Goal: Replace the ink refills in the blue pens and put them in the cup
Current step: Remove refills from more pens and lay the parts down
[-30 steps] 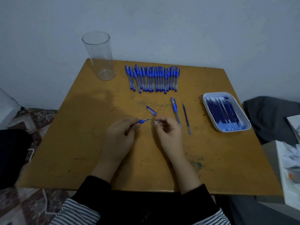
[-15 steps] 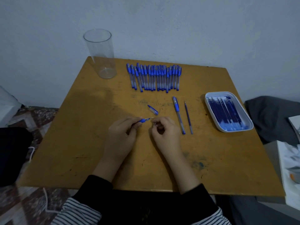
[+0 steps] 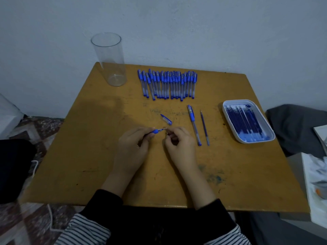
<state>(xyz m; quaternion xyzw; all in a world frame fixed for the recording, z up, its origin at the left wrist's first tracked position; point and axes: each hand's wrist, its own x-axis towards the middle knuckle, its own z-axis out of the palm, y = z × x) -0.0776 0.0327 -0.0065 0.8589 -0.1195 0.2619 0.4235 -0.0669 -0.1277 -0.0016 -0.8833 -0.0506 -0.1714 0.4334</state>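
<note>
My left hand (image 3: 134,147) pinches a short blue pen piece (image 3: 158,131) whose thin tip points right. Just right of that tip, my right hand (image 3: 179,145) has its fingers curled around a tiny metal part (image 3: 167,133) held at the fingertips. Beyond the hands a loose pen cap (image 3: 166,119) lies on the table. To its right a capped blue pen (image 3: 194,124) lies beside a loose refill (image 3: 204,128). A row of several blue pens (image 3: 167,84) lies at the back. The clear cup (image 3: 110,59) stands empty at the back left corner.
A white tray (image 3: 228,119) of several dark blue refills sits near the right edge of the yellow-brown table (image 3: 79,156). The wall is right behind the table. Grey cloth and papers lie off the right side.
Both hands stay almost where they were, still holding the pen piece and the small part close together. The view has shifted slightly.
</note>
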